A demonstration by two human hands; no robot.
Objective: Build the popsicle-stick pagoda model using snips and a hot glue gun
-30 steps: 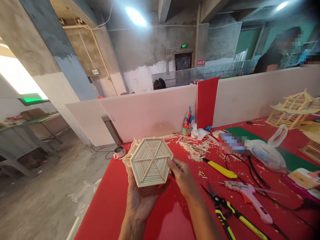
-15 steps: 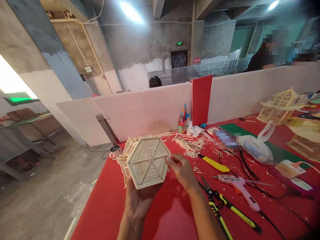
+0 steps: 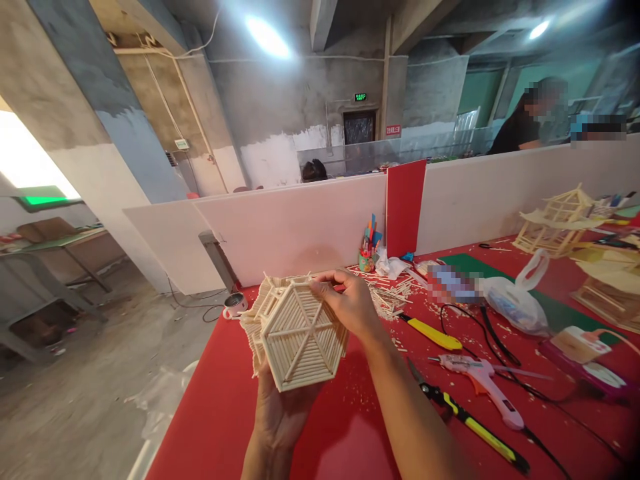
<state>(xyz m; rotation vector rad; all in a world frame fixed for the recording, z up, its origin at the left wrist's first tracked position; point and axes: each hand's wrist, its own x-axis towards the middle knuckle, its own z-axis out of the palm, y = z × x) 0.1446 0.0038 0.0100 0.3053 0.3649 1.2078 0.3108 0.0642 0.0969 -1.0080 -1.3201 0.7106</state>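
A wooden stick model (image 3: pixel 295 343) is held up over the red table, its hexagonal base of thin sticks, with spokes meeting in the middle, turned toward me. Wider layered stick parts stick out behind it on the left. My left hand (image 3: pixel 283 410) supports the model from below, its fingers partly hidden behind it. At the upper right edge of the hexagon, my right hand (image 3: pixel 350 307) grips the rim with thumb and bent fingers.
Right of my arm lie pruning shears (image 3: pixel 470 420), a pink glue gun (image 3: pixel 483 383) and a yellow cutter knife (image 3: pixel 433 332). Loose sticks (image 3: pixel 393 297) are heaped behind. A mug (image 3: pixel 235 305) stands at the left edge. Another stick model (image 3: pixel 560 217) stands far right; a person (image 3: pixel 520 123) is beyond the partition.
My right hand has moved up and left along the hexagon's rim, from its right corner to its upper right edge. The model has turned slightly and shifted a little right and down in view.
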